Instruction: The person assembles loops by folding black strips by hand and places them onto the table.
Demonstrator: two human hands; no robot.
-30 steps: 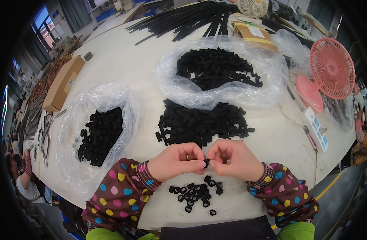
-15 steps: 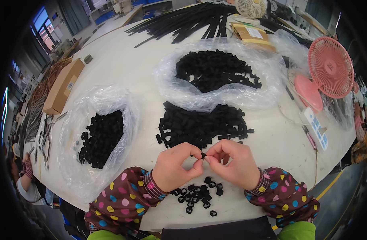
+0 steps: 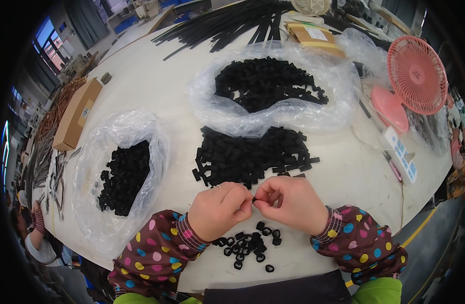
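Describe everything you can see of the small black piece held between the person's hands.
The black piece shows as a tiny, dark, matte-looking bit. The right hand pinches it; the left hand is at its other side, grip unclear. In view it lies between the dark pile and the loose black rings. Fingers hide its full shape, pose and material.

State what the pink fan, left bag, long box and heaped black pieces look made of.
Pink fan: likely smooth plastic, given its thin moulded ribs. Left bag: seemingly clear plastic film, glossy and creased. Long box: probably matte brown cardboard, crisp-edged. Heaped black pieces: matte, perhaps fabric or rubber; unclear.
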